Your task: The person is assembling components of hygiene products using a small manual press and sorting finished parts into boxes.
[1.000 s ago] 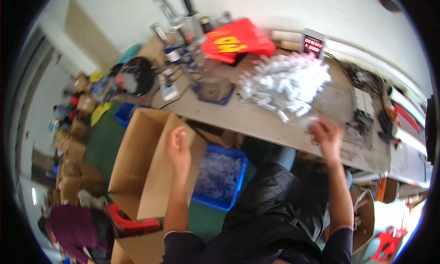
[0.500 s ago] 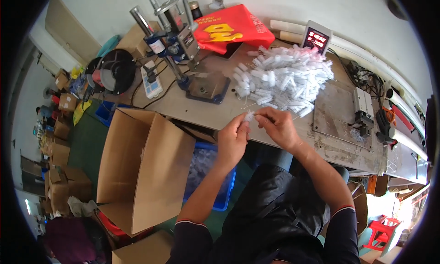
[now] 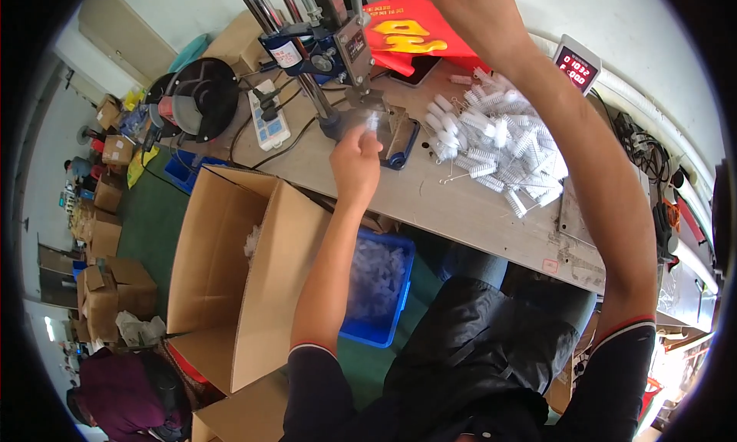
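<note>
Brush (image 3: 374,122), small and white, sits pinched in the left hand (image 3: 355,164) fingers at the press (image 3: 338,51) base on the bench (image 3: 430,196). Right hand (image 3: 468,8) reaches up far; its fingers cannot be told.

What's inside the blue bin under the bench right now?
The blue bin holds a heap of small pale, translucent pieces. The left forearm and the bench edge cover part of it, so its far end and bottom stay unseen.
</note>
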`<state>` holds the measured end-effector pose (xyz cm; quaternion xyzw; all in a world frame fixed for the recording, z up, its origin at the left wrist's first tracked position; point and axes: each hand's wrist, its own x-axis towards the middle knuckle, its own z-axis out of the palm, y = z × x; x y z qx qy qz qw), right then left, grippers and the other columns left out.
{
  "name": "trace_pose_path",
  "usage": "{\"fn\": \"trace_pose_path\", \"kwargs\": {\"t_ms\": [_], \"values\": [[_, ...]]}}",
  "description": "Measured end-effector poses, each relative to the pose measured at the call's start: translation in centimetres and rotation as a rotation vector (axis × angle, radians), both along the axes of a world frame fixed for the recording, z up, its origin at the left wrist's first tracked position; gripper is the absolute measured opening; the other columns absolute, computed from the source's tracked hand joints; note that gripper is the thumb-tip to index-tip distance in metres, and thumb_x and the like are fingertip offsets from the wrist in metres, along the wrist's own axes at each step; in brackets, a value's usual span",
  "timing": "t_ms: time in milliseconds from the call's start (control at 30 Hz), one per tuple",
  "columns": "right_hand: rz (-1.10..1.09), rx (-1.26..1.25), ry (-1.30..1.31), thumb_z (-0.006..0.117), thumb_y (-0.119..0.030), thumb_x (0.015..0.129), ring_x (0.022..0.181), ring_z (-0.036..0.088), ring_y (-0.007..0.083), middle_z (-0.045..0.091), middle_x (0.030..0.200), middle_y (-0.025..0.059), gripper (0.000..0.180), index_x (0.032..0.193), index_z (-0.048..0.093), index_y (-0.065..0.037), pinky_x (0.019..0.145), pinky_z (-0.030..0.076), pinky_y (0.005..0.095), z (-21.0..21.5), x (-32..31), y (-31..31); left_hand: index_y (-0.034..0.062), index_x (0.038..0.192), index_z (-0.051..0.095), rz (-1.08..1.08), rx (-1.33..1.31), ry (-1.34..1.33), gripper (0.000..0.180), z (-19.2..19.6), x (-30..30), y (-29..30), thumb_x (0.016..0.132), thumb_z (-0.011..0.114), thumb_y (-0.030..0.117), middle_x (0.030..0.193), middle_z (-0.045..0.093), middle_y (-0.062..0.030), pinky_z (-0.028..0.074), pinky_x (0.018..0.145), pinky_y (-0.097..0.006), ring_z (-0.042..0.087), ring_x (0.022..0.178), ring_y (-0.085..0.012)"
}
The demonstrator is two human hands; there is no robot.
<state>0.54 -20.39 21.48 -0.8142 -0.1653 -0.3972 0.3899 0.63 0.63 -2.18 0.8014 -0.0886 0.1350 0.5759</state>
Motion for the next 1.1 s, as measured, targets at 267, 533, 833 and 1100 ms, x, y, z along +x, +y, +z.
{"fn": "trace_pose_path", "kwargs": {"t_ms": [267, 533, 833, 1100], "values": [[0.019, -0.021, -0.151, 0.049, -0.045, 0.102, 0.122, 0.063, 0.0390, 0.062, 0.131, 0.0321, 0.067, 0.140, 0.052, 0.010, 0.104, 0.048, 0.0448, 6.7, 6.0, 1.9, -0.0018, 0.109, 0.073, 0.057, 0.221, -0.116, 0.019, 1.2, 0.1, -1.5, 0.099, 0.064, 0.012, 0.078, 0.073, -0.0116, 0.051, 0.062, -0.033, 0.064, 0.062, -0.0158], [0.282, 0.093, 0.085, 0.050, -0.043, 0.103, 0.089, 0.062, 0.0305, 0.067, 0.095, 0.0191, 0.056, 0.116, 0.064, 0.010, 0.091, 0.050, 0.0450, 9.4, 8.1, 3.4, -0.0021, 0.107, 0.073, 0.058, 0.270, -0.051, 0.019, 2.1, 0.4, -1.7, 0.098, 0.063, 0.011, 0.078, 0.073, -0.0149, 0.053, 0.066, -0.036, 0.071, 0.069, -0.0225], [-0.226, -0.266, -0.083, 0.059, -0.025, 0.098, 0.074, 0.071, 0.0366, 0.073, 0.080, 0.0218, 0.035, 0.088, 0.071, 0.007, 0.072, 0.056, 0.0459, 5.2, 2.7, -3.7, -0.0008, 0.098, 0.073, 0.194, 0.407, -0.283, 0.014, 2.0, 0.0, -3.2, 0.094, 0.066, 0.010, 0.084, 0.073, -0.0187, 0.053, 0.068, -0.043, 0.071, 0.075, -0.0376], [-0.327, -0.538, 0.193, 0.056, -0.034, 0.105, 0.078, 0.067, 0.0408, 0.068, 0.079, 0.0236, 0.035, 0.108, 0.070, -0.002, 0.073, 0.053, 0.0494, -4.7, -1.4, -8.4, -0.0012, 0.101, 0.074, 0.231, 0.437, -0.264, 0.017, 1.5, 0.2, -3.0, 0.094, 0.066, 0.012, 0.084, 0.073, -0.0211, 0.054, 0.071, -0.044, 0.072, 0.077, -0.0376]]}}
